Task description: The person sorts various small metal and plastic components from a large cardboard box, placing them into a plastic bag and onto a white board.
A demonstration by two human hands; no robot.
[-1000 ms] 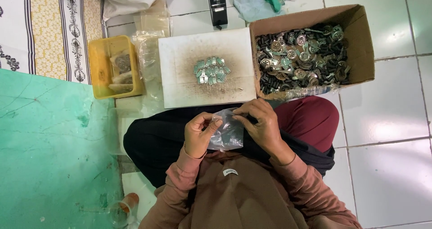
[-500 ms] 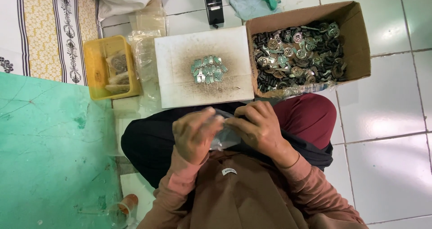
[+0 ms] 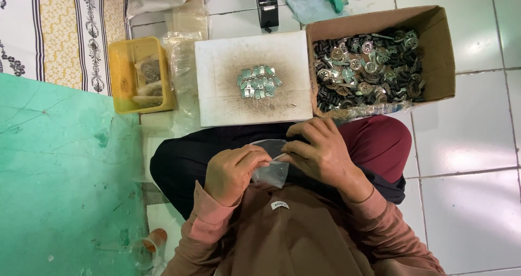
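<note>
clear plastic: a small see-through bag (image 3: 269, 170) is held over the lap, between the two hands, just below the white board.
left hand (image 3: 234, 171): curled shut, the bag's left edge is pinched between thumb and fingers.
right hand (image 3: 320, 151): bent over the bag's right side, its top edge is gripped by the fingertips; the two hands are nearly touching.
white board (image 3: 253, 78): laid flat on the floor just ahead of the knees, stained dark about the middle.
metal pieces (image 3: 259, 82): a small silvery heap is gathered at the board's centre.
cardboard box (image 3: 434, 53): set touching the board's right edge, filled with dark and silvery round parts.
yellow tub (image 3: 140, 75): placed left of the board, a few small packets are seen inside.
loose bags (image 3: 182, 64): clear plastic is piled between tub and board.
green mat (image 3: 59, 173): spread at the left over the white tiles.
black tool (image 3: 267, 4): seen beyond the board, its kind cannot be told.
</note>
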